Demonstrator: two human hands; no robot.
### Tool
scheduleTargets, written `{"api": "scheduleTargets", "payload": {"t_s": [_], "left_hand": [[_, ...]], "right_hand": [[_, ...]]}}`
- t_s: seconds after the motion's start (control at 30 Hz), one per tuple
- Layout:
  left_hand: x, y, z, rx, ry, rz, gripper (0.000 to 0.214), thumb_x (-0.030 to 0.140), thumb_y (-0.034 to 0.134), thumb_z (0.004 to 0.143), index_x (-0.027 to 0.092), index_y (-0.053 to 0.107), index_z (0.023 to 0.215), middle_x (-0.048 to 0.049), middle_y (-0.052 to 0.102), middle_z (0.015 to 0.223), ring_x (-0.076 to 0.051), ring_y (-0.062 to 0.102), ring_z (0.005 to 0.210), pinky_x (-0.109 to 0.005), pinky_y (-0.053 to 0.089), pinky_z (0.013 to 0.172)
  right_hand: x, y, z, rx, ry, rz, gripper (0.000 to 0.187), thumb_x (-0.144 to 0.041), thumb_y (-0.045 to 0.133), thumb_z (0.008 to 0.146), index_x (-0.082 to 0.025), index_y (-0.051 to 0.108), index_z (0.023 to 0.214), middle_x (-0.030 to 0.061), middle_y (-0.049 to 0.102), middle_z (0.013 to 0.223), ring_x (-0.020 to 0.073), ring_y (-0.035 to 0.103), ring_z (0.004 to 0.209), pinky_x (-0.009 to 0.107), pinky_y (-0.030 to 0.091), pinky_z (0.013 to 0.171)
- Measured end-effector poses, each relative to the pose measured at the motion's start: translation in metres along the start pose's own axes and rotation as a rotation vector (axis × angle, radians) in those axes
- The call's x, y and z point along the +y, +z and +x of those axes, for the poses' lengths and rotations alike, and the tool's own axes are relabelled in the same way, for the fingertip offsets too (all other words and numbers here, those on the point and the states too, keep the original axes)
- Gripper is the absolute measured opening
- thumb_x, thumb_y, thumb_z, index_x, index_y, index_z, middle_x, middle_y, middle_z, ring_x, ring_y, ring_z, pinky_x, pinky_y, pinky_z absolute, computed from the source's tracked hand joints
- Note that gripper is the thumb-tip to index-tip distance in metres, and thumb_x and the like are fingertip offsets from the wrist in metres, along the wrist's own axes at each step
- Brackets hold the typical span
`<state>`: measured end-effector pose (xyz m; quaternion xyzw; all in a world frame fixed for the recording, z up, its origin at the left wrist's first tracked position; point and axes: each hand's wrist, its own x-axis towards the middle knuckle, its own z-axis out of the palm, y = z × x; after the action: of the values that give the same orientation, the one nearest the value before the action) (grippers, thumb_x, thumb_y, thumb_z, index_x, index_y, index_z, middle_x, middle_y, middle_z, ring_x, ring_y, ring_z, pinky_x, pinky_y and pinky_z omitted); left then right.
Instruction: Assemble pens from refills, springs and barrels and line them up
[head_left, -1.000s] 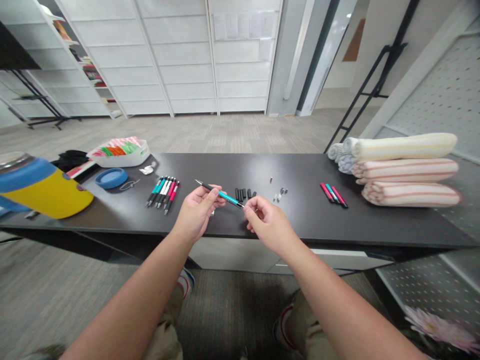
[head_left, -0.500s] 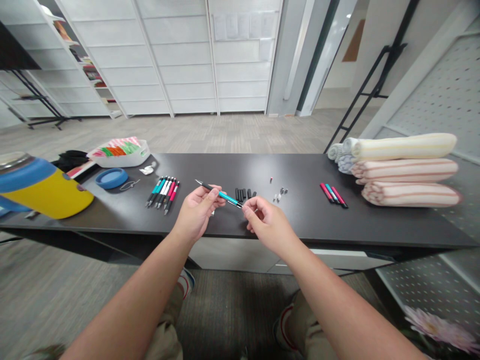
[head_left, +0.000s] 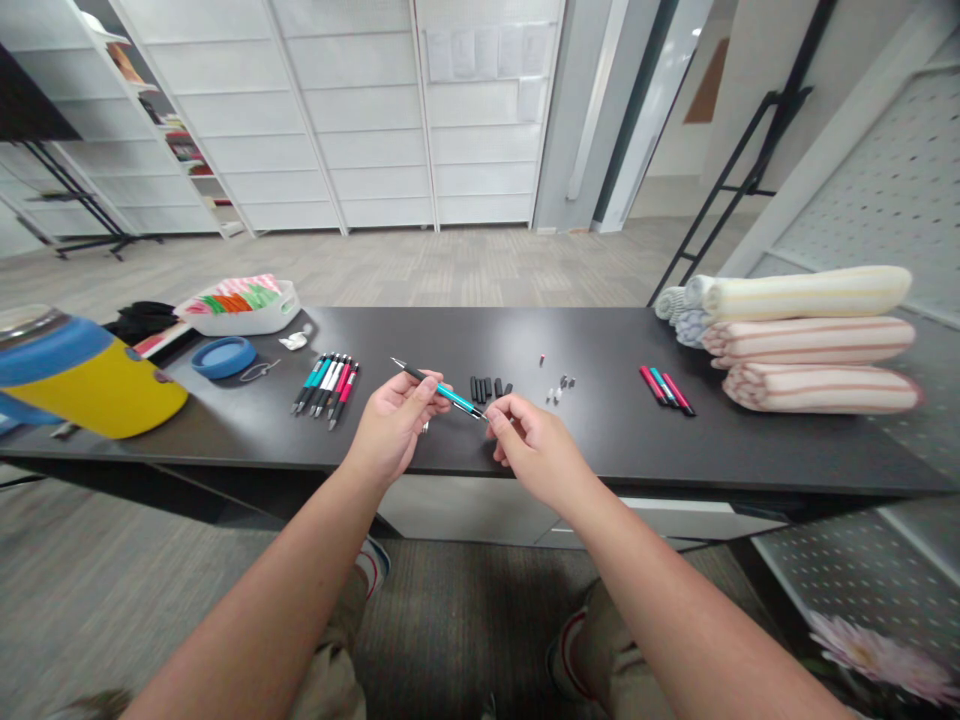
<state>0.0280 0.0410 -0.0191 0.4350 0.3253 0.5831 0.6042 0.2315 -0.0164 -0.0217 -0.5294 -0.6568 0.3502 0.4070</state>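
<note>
My left hand (head_left: 401,415) is closed around a teal and black pen (head_left: 459,401), held at a slant above the table's front part, its pointed tip up to the left. At the pen's other end my right hand (head_left: 531,432) is closed in a pinch; the fingertips cover whatever small part sits there. Just beyond the hands lie several short black tubes (head_left: 486,387), some partly hidden by the fingers. To the left a row of teal, white and pink pens (head_left: 326,385) lies side by side. Small clear and dark bits (head_left: 559,389) are scattered right of the tubes.
Pink and teal barrels (head_left: 666,389) lie at the right, near stacked rolled towels (head_left: 817,345). At the left are a yellow and blue bottle (head_left: 90,375), a blue lid (head_left: 223,356) and a white basket (head_left: 244,318). The dark table's (head_left: 600,455) front edge runs beneath my hands.
The pen has turned slightly about its length, so its clip shows at a different angle. Both hands stay almost in the same place.
</note>
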Motion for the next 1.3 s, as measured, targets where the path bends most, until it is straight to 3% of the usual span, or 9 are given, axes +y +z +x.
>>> {"api": "scheduleTargets", "payload": {"t_s": [0.2,0.8,1.07,1.3], "left_hand": [[-0.0004,-0.0006,0.0,0.002,0.001,0.0,0.035,0.035,0.091,0.078,0.013,0.076,0.1,-0.0056,0.076,0.092,-0.012,0.072,0.078,-0.027,0.06,0.081],[-0.0012,-0.001,-0.0004,-0.031,0.011,0.005,0.032,0.036,0.089,0.081,0.014,0.077,0.1,-0.0057,0.075,0.091,-0.013,0.071,0.079,-0.027,0.059,0.081],[-0.0002,-0.002,0.0014,-0.019,0.01,-0.009,0.033,0.035,0.088,0.081,0.014,0.078,0.105,-0.0058,0.075,0.088,-0.013,0.069,0.08,-0.025,0.056,0.08],[-0.0023,-0.0042,0.0007,-0.056,0.007,0.041,0.029,0.035,0.086,0.084,0.016,0.078,0.104,-0.0051,0.073,0.089,-0.012,0.066,0.079,-0.023,0.053,0.078]], "right_hand": [[-0.0006,0.0005,-0.0002,-0.006,-0.032,-0.057,0.021,-0.044,0.056,0.103,-0.025,0.065,0.103,-0.0026,0.069,0.074,0.0149,0.064,0.063,0.026,0.045,0.06],[-0.0019,-0.0003,0.001,-0.041,-0.028,-0.013,0.021,-0.039,0.052,0.104,-0.025,0.062,0.093,-0.0042,0.066,0.069,0.0139,0.062,0.059,0.025,0.044,0.059],[-0.0033,0.0012,-0.004,-0.151,-0.161,-0.059,0.019,-0.037,0.055,0.103,-0.025,0.07,0.102,-0.0014,0.072,0.082,0.0145,0.06,0.068,0.025,0.042,0.063],[-0.0053,0.0007,-0.0036,-0.169,-0.168,-0.099,0.023,-0.037,0.057,0.104,-0.024,0.073,0.093,-0.0013,0.072,0.08,0.0144,0.06,0.068,0.025,0.039,0.063]]}}
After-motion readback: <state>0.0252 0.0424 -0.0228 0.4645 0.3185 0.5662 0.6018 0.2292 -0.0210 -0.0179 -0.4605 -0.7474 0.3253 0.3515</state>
